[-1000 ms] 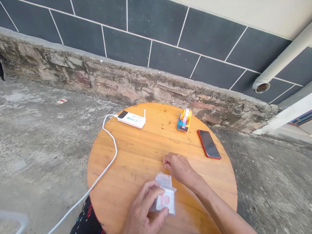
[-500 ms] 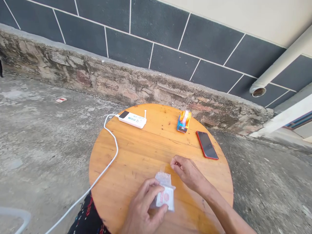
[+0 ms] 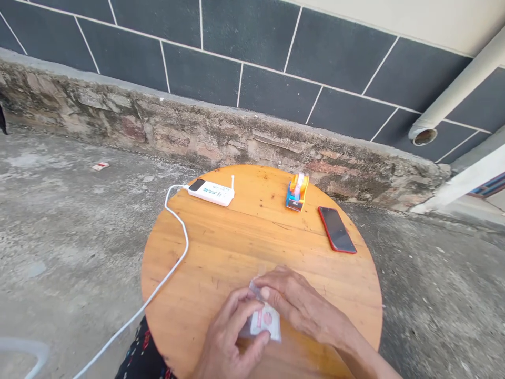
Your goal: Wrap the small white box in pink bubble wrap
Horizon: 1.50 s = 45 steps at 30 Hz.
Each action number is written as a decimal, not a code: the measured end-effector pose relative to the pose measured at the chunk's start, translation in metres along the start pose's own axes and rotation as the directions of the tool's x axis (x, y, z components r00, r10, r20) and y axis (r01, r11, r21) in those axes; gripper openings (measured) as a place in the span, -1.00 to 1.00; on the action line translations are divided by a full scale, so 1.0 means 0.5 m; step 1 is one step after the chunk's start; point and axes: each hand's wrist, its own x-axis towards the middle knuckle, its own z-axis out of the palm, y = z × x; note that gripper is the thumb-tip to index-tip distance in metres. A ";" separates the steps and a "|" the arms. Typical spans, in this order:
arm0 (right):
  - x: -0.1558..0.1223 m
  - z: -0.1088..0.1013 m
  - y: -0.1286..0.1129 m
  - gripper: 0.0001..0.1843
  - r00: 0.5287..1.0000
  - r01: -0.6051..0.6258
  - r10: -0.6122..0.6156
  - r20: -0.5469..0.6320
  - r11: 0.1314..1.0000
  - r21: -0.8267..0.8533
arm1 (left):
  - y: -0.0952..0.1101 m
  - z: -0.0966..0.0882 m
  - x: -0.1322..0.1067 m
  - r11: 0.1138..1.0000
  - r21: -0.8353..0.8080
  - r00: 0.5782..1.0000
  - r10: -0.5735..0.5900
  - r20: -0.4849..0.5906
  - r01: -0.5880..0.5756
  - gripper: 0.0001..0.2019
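My two hands cover most of the small clear plastic packet with a white and pink label (image 3: 265, 320), so only its lower half and a sliver of its top show, and the print is too small to read. My left hand (image 3: 229, 342) is closed on it, the fingers (image 3: 242, 310) curled over its left side and the thumb against the lower edge. My right hand (image 3: 300, 305) lies across the top, fingers drawn together and touching the upper edge. Whether they pinch it or only press on it I cannot tell, since my own knuckles hide the contact. My right forearm and left wrist are cut off by the bottom of the frame. The packet sits low over the near part of the round, varnished wooden counter (image 3: 236, 242), which stands on rough grey concrete floor (image 3: 59, 221) before a weathered stone kerb and a wall of dark tiles (image 3: 268, 42). A pale drainpipe (image 3: 453, 95) slants down at the right. Along the far rim lie a white power bank (image 3: 211, 192), its white cable (image 3: 175, 263) trailing off the left edge, an orange and blue tape dispenser (image 3: 296, 192), and a red-edged smartphone (image 3: 336, 237) near the right rim. All of these lie well apart from my hands, with bare wood between.
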 end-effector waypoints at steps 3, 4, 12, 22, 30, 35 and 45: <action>-0.002 0.005 -0.008 -0.63 1.000 -0.011 0.011 0.011 1.000 -0.010 | 0.002 -0.003 0.003 1.000 0.002 0.999 0.000 0.033 -0.001 -0.56; -0.003 0.006 -0.009 -0.62 1.000 -0.018 0.018 0.018 1.000 0.001 | 0.002 -0.004 0.004 1.000 -0.004 0.999 -0.003 0.035 0.003 -0.56; -0.007 0.018 0.004 -0.62 0.990 -0.100 0.093 0.102 0.993 0.065 | 0.006 0.005 0.002 0.999 -0.018 0.998 -0.043 -0.041 0.043 -0.60; -0.013 0.025 0.002 -0.68 0.992 -0.118 0.109 0.068 0.984 0.135 | 0.005 -0.010 0.016 1.000 0.001 0.996 -0.029 0.088 0.029 -0.56; 0.032 0.002 0.092 -0.76 0.961 -0.231 0.227 -0.156 0.973 -0.010 | 0.022 -0.015 0.024 0.979 0.104 0.968 -0.189 0.166 0.173 -0.69; 0.090 0.003 0.099 -0.76 0.967 -0.252 0.249 -0.044 0.930 -0.269 | 0.020 -0.013 0.020 0.978 0.085 0.971 -0.200 0.132 0.190 -0.71; 0.122 0.017 0.061 -0.77 0.940 -0.286 0.341 0.025 0.824 -0.489 | 0.019 -0.017 0.023 0.982 0.071 0.973 -0.185 0.141 0.176 -0.70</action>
